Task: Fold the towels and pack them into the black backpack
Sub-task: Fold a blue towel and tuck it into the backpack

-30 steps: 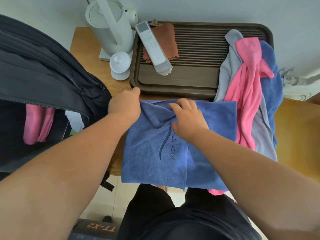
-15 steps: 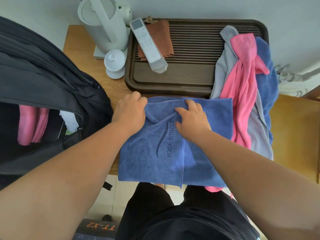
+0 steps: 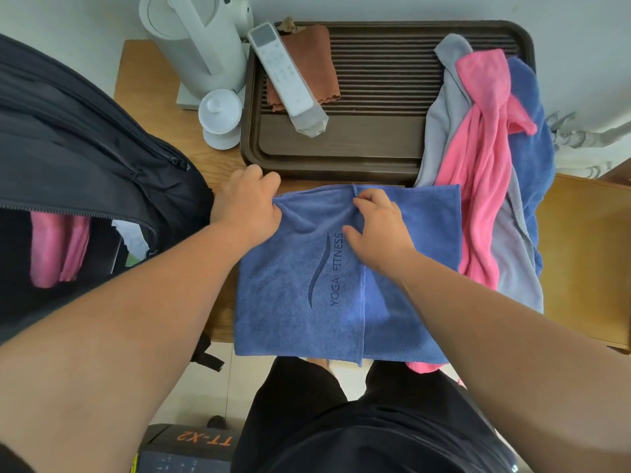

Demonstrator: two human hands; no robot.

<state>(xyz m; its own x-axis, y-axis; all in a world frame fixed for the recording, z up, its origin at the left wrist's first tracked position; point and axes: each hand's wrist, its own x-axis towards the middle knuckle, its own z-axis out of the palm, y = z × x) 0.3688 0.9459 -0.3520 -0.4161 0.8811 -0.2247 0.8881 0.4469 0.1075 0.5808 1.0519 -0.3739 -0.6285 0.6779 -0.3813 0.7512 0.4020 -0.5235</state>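
Note:
A blue towel (image 3: 300, 285) printed "YOGA FITNESS" lies partly folded at the table's front edge and hangs over it. My left hand (image 3: 247, 203) grips its far left corner. My right hand (image 3: 377, 227) pinches the folded flap's far edge near the middle. The black backpack (image 3: 85, 158) stands open at the left with a pink towel (image 3: 58, 247) inside. A pile of pink (image 3: 485, 158), grey (image 3: 440, 117) and blue (image 3: 532, 131) towels lies at the right, draped over the tray's corner.
A dark brown slatted tray (image 3: 375, 145) behind the towel holds a white remote (image 3: 286, 80) and a brown cloth (image 3: 314, 56). A white kettle (image 3: 201, 42) and a small lidded cup (image 3: 220, 117) stand at the back left. A wooden chair (image 3: 587, 254) is at the right.
The flap now lies flatter, with more of the printed logo showing. My right hand shifted its hold from the bunched cloth to the flap's far edge; my left hand stays at the corner.

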